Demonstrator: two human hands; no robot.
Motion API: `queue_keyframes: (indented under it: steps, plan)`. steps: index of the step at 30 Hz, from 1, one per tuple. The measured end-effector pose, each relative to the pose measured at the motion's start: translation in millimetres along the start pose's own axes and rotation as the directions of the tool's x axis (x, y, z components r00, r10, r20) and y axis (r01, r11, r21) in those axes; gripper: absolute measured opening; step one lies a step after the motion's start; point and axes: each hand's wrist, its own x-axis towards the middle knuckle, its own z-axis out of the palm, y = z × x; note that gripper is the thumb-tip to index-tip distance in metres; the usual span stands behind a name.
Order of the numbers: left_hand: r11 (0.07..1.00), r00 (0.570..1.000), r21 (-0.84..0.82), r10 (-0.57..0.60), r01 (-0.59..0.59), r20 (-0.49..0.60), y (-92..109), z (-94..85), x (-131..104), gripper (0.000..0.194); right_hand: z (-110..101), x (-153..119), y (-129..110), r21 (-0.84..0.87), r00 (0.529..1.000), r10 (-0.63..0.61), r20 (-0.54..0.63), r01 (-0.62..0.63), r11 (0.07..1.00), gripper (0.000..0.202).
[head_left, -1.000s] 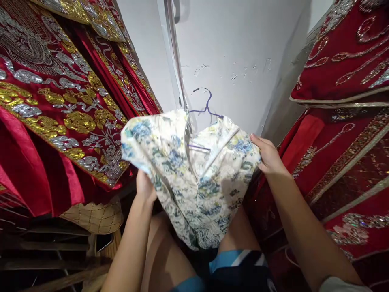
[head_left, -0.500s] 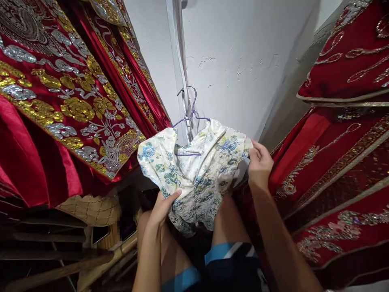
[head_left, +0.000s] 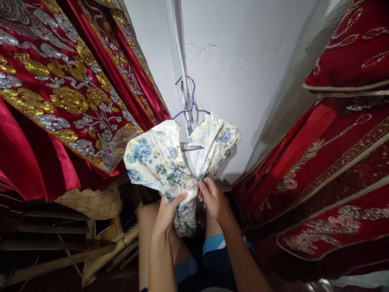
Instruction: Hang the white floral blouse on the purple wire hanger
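A white blouse [head_left: 158, 158] with blue, green and yellow flowers hangs on a thin purple hanger [head_left: 192, 106]. My left hand [head_left: 170, 209] grips the front of the blouse below the neckline, thumb lying on top of the cloth and fingers tucked underneath. Close beside it, my right hand [head_left: 212, 196] pinches the fabric at the bottom of the V-neck. The lower part of the blouse is bunched and falls between my knees. Its right side is folded inward, so less of that sleeve shows.
Red garments with gold and silver sequins [head_left: 73, 99] hang at the left. More red beaded garments [head_left: 304, 162] hang at the right. Behind the hanger are a pale wall [head_left: 243, 61] and a narrow metal upright [head_left: 176, 40]. A wooden chair [head_left: 100, 259] stands at lower left.
My right hand has let go of the right sleeve and moved left and down to the neckline, where it pinches the cloth. The blouse's right side has folded in; my left hand keeps its hold.
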Motion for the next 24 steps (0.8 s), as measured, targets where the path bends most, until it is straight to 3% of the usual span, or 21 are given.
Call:
queue_keyframes:
  steps: [6,8,9,10,11,12,13,14,15,16,18,20,22,24]
  plan:
    - [0.999,0.999,0.018,0.039,-0.039,-0.003,-4,-0.6,0,0.073,-6,-7,5,0.048,0.997,-0.055,0.06,0.052,0.997,0.036]
    - [0.985,0.974,0.053,0.167,-0.161,-0.151,-12,-0.5,4,0.067,-8,-7,8,0.033,0.999,-0.035,0.022,0.035,0.999,0.038]
    - [0.959,0.919,0.101,0.284,-0.266,-0.275,-16,-0.1,5,0.064,-10,-8,10,0.012,1.0,-0.025,0.006,0.025,1.0,0.038]
    - [0.907,0.816,0.182,0.422,-0.38,-0.396,-20,0.4,7,0.062,-11,-8,11,-0.004,1.0,-0.017,-0.005,0.017,1.0,0.039]
    - [0.829,0.679,0.291,0.558,-0.477,-0.478,-23,1.4,7,0.061,-12,-8,12,-0.008,1.0,-0.01,-0.009,0.01,1.0,0.038]
    - [0.737,0.543,0.406,0.674,-0.541,-0.5,-26,2.7,7,0.059,-13,-9,14,-0.001,1.0,-0.002,-0.008,0.002,1.0,0.037]
    - [0.643,0.447,0.502,0.765,-0.579,-0.465,-29,4.7,6,0.056,-13,-9,15,0.012,1.0,0.006,-0.005,-0.006,1.0,0.036]
    - [0.564,0.415,0.562,0.826,-0.605,-0.382,-31,7.5,5,0.049,-13,-10,16,0.023,1.0,0.013,0.001,-0.013,1.0,0.035]
    - [0.516,0.452,0.589,0.851,-0.622,-0.267,-33,11.0,2,0.04,-13,-11,16,0.031,1.0,0.017,0.009,-0.018,0.999,0.035]
    - [0.502,0.533,0.591,0.835,-0.632,-0.139,-34,15.3,0,0.031,-13,-12,17,0.035,1.0,0.018,0.019,-0.019,0.999,0.034]
    - [0.578,0.728,0.547,0.68,-0.606,0.089,-37,25.5,-5,0.023,-13,-13,16,0.04,0.999,0.01,0.034,-0.011,0.999,0.033]
    - [0.697,0.85,0.503,0.495,-0.511,0.179,-40,35.5,-8,0.024,-14,-15,15,0.041,0.999,0.006,0.035,-0.007,0.999,0.033]
    - [0.773,0.893,0.456,0.426,-0.441,0.143,-43,42.8,-10,0.021,-16,-17,13,0.033,0.999,0.009,0.041,-0.01,0.999,0.032]
    - [0.794,0.902,0.438,0.419,-0.421,0.108,-45,46.3,-10,0.009,-17,-18,10,0.041,0.999,0.014,0.052,-0.016,0.999,0.03]
